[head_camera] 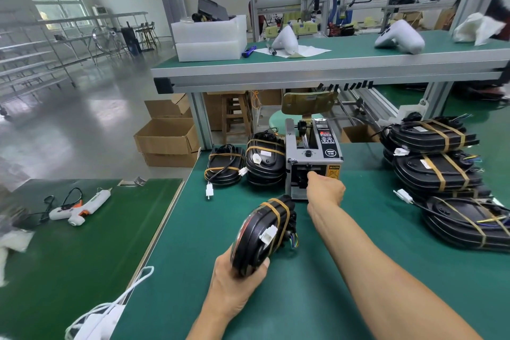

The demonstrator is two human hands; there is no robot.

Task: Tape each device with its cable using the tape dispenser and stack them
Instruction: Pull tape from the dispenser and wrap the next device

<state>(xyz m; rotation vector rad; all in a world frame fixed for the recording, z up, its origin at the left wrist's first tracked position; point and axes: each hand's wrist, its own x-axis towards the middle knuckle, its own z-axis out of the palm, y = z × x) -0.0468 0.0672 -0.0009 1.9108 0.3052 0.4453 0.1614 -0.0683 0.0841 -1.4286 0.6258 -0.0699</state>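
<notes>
Item: green bench mat, its left edge marked by a pale strip beside a second, darker mat.

Left hand: curled round the near end of a black device, which is held tilted above the mat near its left edge. Brown tape bands and a white connector are seen on its far half, with coloured wires at its right side.

Right hand: reached to the outlet of the tape dispenser; the fingertips are hidden at the slot, so a pinch cannot be told.

Taped devices: two short stacks are set just left of the dispenser, touching each other; a taller stack is kept at the right edge.

Open room: bare mat is left between the forearms and in front of the stack on the right.

On the darker mat: a white glue gun with its cord. A raised shelf is carried over the far edge.
</notes>
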